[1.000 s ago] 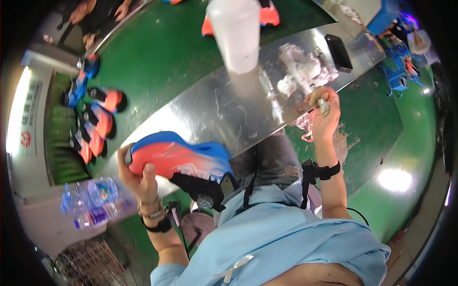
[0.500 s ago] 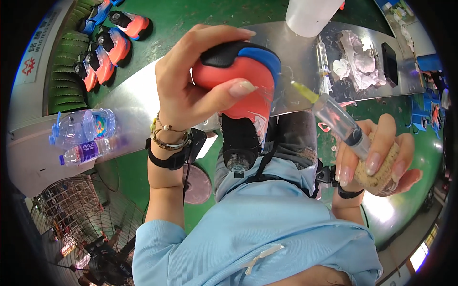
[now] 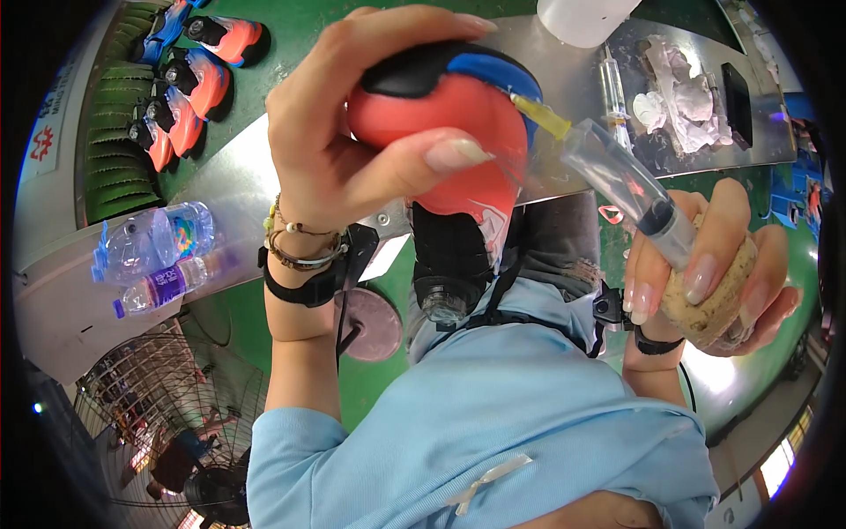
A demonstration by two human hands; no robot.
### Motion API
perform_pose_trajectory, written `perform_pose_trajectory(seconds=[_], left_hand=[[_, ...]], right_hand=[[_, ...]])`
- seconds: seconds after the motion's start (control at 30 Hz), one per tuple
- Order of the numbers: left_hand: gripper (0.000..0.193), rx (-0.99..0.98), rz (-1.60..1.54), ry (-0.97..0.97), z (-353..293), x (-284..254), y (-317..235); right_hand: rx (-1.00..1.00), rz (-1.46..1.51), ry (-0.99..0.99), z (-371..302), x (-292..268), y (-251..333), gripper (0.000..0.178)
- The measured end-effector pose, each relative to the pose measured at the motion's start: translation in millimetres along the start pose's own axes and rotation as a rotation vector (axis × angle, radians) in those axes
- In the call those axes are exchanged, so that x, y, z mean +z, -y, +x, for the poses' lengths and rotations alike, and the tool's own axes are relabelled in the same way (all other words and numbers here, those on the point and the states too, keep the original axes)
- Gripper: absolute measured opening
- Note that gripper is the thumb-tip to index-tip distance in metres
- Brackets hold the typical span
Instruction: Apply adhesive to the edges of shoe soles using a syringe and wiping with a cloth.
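Note:
My left hand (image 3: 322, 132) grips a red shoe (image 3: 423, 110) with a blue and black sole edge, thumb on the red upper and fingers over the far side. The shoe's black collar points toward me. In my right hand (image 3: 705, 273) is a clear syringe (image 3: 617, 167) with a dark plunger seal. The same hand also holds a rough beige pad, perhaps a sponge (image 3: 705, 309). The syringe's yellow needle tip (image 3: 546, 117) is at the blue sole edge; whether it touches cannot be made out.
On the metal table (image 3: 238, 176) lie another syringe (image 3: 614, 97), crumpled white tissue (image 3: 687, 97), a dark phone (image 3: 736, 106) and a white container (image 3: 586, 18). Plastic bottles (image 3: 167, 282) stand at left, above a wire-caged fan (image 3: 167, 414). Several similar shoes (image 3: 198, 84) sit on a green rack.
The syringe in my right hand has moved left, bringing its yellow tip to the shoe's sole edge. My left hand and the shoe have shifted slightly; the view has shifted too.

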State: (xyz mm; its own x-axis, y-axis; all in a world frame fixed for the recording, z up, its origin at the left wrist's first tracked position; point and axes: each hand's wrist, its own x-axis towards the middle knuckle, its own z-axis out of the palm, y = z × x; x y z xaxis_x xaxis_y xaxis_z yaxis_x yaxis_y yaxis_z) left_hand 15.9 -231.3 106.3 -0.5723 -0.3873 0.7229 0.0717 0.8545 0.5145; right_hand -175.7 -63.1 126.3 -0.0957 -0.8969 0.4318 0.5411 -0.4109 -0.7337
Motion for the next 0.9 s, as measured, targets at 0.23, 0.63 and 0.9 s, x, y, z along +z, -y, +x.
perform_pose_trajectory(seconds=[0.23,0.63,0.9], left_hand=[[0.066,-0.040,0.195,-0.047,-3,-6,19],[0.068,-0.256,0.126,-0.184,-9,-2,52],[0.054,-0.341,0.044,-0.253,-10,3,63]], right_hand=[[-0.095,-0.125,-0.042,-7,-6,-26,0.034],[0.091,-0.094,-0.213,-12,-17,-52,0.041],[0.080,0.090,-0.168,-35,-36,-76,0.044]])
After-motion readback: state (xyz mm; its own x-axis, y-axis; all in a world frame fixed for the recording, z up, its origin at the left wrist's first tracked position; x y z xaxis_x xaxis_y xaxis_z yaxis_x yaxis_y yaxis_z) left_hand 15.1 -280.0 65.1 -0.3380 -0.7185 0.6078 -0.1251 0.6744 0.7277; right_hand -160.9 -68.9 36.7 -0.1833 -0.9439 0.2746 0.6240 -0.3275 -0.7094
